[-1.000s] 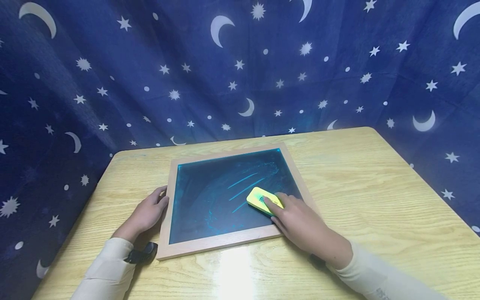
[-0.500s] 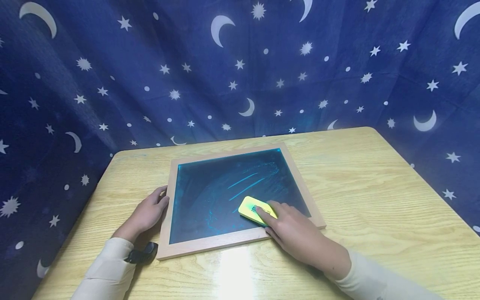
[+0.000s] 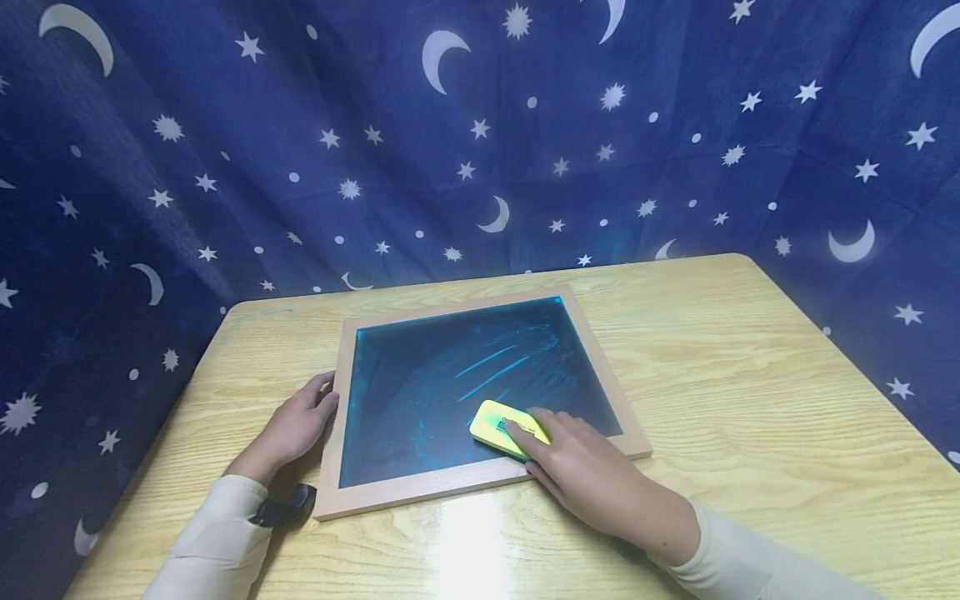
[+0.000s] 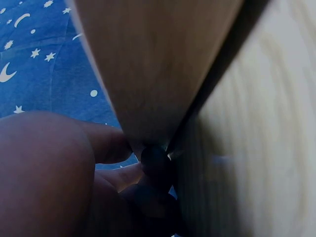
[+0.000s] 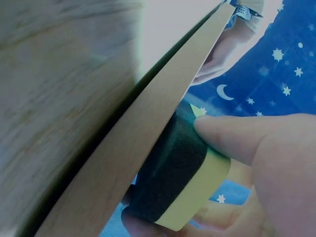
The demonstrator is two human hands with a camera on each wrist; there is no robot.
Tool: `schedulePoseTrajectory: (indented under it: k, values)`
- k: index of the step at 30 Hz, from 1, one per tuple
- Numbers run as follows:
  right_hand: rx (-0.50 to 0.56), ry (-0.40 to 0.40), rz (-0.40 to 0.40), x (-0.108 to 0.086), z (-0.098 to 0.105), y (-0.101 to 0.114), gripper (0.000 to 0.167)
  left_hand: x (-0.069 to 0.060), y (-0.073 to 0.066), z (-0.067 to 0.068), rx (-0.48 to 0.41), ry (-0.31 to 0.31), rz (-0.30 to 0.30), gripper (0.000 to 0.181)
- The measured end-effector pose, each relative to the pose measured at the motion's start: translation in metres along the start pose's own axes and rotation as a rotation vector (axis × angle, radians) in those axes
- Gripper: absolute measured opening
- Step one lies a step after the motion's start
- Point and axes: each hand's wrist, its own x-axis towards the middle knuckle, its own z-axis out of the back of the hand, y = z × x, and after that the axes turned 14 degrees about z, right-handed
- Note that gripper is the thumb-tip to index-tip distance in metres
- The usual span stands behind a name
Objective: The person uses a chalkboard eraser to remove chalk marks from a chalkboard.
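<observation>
Head view, eraser (image 3: 493, 428), long axis toward upper left

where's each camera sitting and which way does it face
Head: on the head, facing forward and down at the board; left hand, right hand, sleeves show.
Left wrist: on that wrist, facing along the board's frame; left hand shows.
Right wrist: on that wrist, facing the eraser; right hand shows, left hand beyond.
Head and right wrist share the eraser.
</observation>
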Motion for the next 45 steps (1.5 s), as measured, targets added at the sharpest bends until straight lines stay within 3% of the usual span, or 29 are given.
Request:
schedulePoseTrajectory:
  k: [20,45]
  values:
    - [0.031,-0.014,-0.069,0.001,-0.004,-0.010,0.054,0.000,0.000,-0.001,0.010,-0.012,0.016,0.057]
    - [-0.046,-0.068,-0.128,-0.003,-0.006,-0.038,0.051,0.001,0.001,-0.001,0.007,-0.015,0.004,0.057]
